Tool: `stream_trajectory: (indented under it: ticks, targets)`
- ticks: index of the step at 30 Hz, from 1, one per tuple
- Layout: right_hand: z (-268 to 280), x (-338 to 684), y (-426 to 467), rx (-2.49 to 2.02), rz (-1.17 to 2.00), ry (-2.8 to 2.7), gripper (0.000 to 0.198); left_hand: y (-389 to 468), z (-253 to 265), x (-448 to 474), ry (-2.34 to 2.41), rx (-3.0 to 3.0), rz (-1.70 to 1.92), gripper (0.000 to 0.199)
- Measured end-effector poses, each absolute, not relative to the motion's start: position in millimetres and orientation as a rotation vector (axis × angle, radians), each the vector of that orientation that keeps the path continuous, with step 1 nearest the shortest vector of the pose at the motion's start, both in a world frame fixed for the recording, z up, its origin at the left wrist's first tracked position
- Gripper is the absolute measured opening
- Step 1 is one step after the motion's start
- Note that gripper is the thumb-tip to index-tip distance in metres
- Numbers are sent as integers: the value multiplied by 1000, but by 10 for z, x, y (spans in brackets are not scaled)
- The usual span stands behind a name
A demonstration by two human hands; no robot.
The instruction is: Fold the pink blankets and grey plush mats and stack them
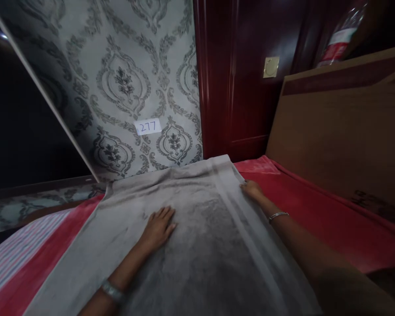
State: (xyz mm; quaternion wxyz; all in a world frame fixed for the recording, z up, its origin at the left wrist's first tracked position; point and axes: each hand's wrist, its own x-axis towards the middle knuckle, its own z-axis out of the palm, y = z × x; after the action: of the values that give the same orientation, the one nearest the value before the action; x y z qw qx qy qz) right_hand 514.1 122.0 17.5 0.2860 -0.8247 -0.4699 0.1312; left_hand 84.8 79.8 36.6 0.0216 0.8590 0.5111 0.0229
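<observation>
A large grey plush blanket (197, 237) lies spread out in front of me, with a paler band along its right side. My left hand (159, 227) rests flat on the middle of it, fingers stretched out and nothing held. At the blanket's right edge, near the far corner, my right hand (253, 191) pinches the hem between its fingers. Faint creases run across the far end of the blanket, close to the wall. Each of my wrists wears a band or bracelet.
Red cloth (303, 210) shows under the blanket, with a striped cloth (26, 245) at left. A cardboard box (342, 136) stands at right, a bottle (339, 41) behind it. Patterned wallpaper (125, 83) carries a "277" label (148, 127). A dark screen-like panel (26, 114) is at left.
</observation>
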Motion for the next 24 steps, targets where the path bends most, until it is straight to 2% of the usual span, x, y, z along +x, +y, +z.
stream_trajectory:
  ticks: [9,14,16,24]
  targets:
    - [154,5238,2004,-2190,434,-1216,27,1802,317,1994,1407,2728,125,59]
    - [209,5192,2189,-2091,136,-1230,44,2077,166,2223,1432,2785,191,59]
    - [139,5151,2203,-2059,29,-1257,46,2116,106,2237,1524,2756,271,59]
    - [-91,5161,2175,-2297,170,-1278,44,1983,71,2231,1679,2727,388,49]
